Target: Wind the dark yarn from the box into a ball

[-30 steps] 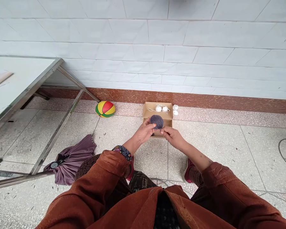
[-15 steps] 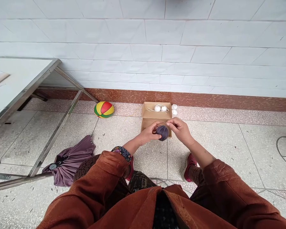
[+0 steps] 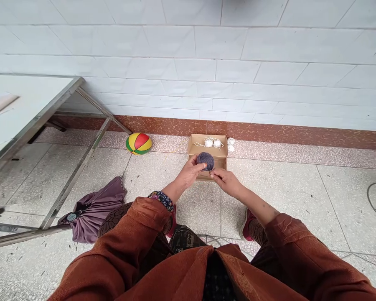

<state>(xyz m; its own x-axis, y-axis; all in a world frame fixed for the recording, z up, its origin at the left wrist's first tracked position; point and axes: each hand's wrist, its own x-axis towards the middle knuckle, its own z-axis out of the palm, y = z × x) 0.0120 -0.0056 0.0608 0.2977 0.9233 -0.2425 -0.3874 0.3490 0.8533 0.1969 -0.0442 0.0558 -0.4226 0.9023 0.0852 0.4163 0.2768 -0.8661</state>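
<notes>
Grey-purple yarn ball (image 3: 205, 160) is up in L hand (image 3: 188, 172), over the near half of open cardboard box (image 3: 220, 162) as seen from head cam; exact ht can't tell. L grip clamped on it, thumb across its near side. R hand (image 3: 226, 181) just to its R, grip pinched tog. on thin strand (image 3: 211, 170) at lower R edge of yarn ball. Far half of box holds 2 white yarn balls (image 3: 208, 142) side by side w/ loose white thread about them; 2 more white balls (image 3: 231, 141) on floor (image 3: 269, 179) just R of box. Box sits nr red-brown skirting (image 3: 282, 134) of white-tiled wall (image 3: 175, 69). Well L of box: multicol. toy ball (image 3: 138, 143), red/yellow/green, nr desk (image 3: 40, 94) frame. Flat pale item (image 3: 0, 103) on desk top. Purple umbrella (image 3: 98, 207), gathered in folds, by lower desk frame. Thin dark cable (image 3: 368, 195) on floor far R. Rust-brown sleeves (image 3: 144, 221) pushed up; patterned cuff (image 3: 161, 199) nr L wrist
</notes>
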